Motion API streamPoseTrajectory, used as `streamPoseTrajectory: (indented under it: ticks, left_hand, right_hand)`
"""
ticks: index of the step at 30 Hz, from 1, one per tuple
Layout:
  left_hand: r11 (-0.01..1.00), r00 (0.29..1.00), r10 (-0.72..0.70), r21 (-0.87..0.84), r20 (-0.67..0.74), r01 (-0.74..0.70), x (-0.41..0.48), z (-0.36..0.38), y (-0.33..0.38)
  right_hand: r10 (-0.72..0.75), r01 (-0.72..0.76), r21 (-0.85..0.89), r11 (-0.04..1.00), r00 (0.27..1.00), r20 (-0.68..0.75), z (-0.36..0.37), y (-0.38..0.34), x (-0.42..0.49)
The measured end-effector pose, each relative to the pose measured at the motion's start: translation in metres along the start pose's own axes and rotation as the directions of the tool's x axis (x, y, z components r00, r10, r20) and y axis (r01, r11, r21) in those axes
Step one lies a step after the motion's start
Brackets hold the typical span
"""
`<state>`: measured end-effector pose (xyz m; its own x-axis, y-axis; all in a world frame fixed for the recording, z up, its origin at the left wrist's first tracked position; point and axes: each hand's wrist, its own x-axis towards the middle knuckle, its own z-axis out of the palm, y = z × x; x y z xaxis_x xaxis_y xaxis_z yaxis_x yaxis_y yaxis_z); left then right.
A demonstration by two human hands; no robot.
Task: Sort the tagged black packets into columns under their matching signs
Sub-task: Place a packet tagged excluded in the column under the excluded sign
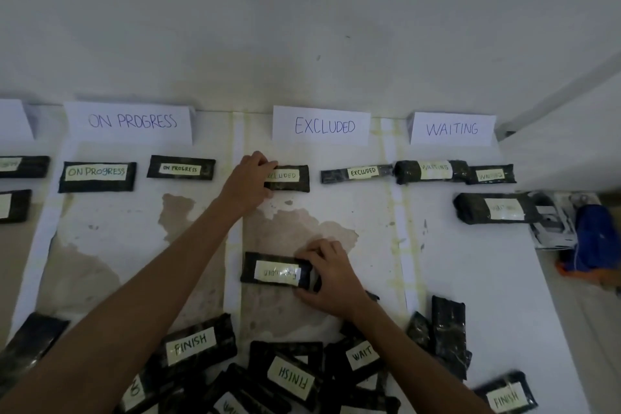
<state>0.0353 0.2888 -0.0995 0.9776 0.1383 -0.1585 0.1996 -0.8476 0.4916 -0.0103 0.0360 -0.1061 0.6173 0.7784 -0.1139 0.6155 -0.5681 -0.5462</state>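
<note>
Three paper signs stand along the wall: ON PROGRESS (131, 122), EXCLUDED (322, 126) and WAITING (452, 129). My left hand (250, 180) grips the left end of an EXCLUDED packet (290, 177) lying just under the EXCLUDED sign. My right hand (331, 277) holds the right end of another EXCLUDED packet (274, 270), which lies lower down in the same column with its tag upside down. A third EXCLUDED packet (356, 172) rests to the right of the first. Two ON PROGRESS packets (97, 176) and three WAITING packets (431, 171) lie under their signs.
A heap of unsorted packets (285, 376) tagged FINISH and WAIT fills the near edge. More packets (20, 166) lie at the far left under a cut-off sign. A blue bag (594, 242) and a white box sit on the floor at the right.
</note>
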Motion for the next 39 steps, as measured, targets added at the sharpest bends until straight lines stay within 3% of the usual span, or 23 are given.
streamPoseTrajectory:
  ticks: [4, 9, 13, 15, 17, 19, 20, 25, 29, 33, 36, 39]
  left_hand:
    - [1.0, 1.0, 0.008, 0.017, -0.006, -0.008, -0.001, -0.004, 0.003]
    - [0.999, 0.992, -0.029, -0.018, -0.126, 0.027, -0.037, -0.001, 0.019]
    - [0.929, 0.926, -0.324, -0.25, -0.193, 0.273, -0.095, 0.01, 0.039]
    - [0.808, 0.834, -0.516, -0.435, -0.196, 0.398, -0.123, 0.019, 0.05]
    - [0.543, 0.735, -0.678, -0.681, -0.012, 0.491, -0.142, 0.027, 0.064]
    - [0.313, 0.722, -0.666, -0.807, 0.19, 0.501, -0.151, 0.034, 0.075]
    - [0.292, 0.74, -0.633, -0.814, 0.229, 0.502, -0.152, 0.037, 0.079]
    - [0.443, 0.815, -0.549, -0.762, 0.188, 0.473, -0.136, 0.025, 0.08]
    - [0.658, 0.897, -0.406, -0.625, 0.176, 0.42, -0.111, 0.013, 0.079]
    - [0.749, 0.905, -0.36, -0.507, 0.227, 0.425, -0.082, 0.01, 0.085]
    - [0.919, 0.96, -0.222, -0.293, 0.172, 0.265, -0.066, 0.013, 0.091]
    - [0.991, 0.992, -0.045, -0.122, 0.12, 0.06, -0.049, 0.02, 0.101]
  right_hand:
    - [0.002, -0.002, 0.004, 1.0, 1.0, 0.024, -0.001, 0.001, 0.002]
    - [0.016, -0.019, 0.043, 0.999, 0.998, 0.059, -0.006, 0.002, 0.008]
    - [0.084, -0.084, 0.064, 0.994, 0.996, 0.004, -0.014, 0.0, 0.009]
    - [0.142, -0.138, 0.081, 0.987, 0.989, -0.048, -0.016, -0.002, 0.008]
    - [0.207, -0.194, 0.143, 0.97, 0.975, -0.085, -0.016, -0.008, 0.006]
    - [0.276, -0.254, 0.242, 0.936, 0.959, -0.061, -0.013, -0.017, 0.002]
    - [0.306, -0.286, 0.295, 0.911, 0.952, -0.022, -0.011, -0.021, 0.0]
    - [0.318, -0.352, 0.476, 0.806, 0.936, 0.154, -0.022, -0.034, 0.0]
    - [0.373, -0.412, 0.412, 0.813, 0.911, 0.176, -0.047, -0.022, -0.003]
    - [0.437, -0.461, 0.336, 0.822, 0.887, 0.149, -0.065, -0.001, -0.014]
    - [0.473, -0.491, 0.29, 0.821, 0.871, 0.136, -0.071, 0.013, -0.027]
    - [0.477, -0.496, 0.241, 0.834, 0.868, 0.138, -0.072, 0.024, -0.04]
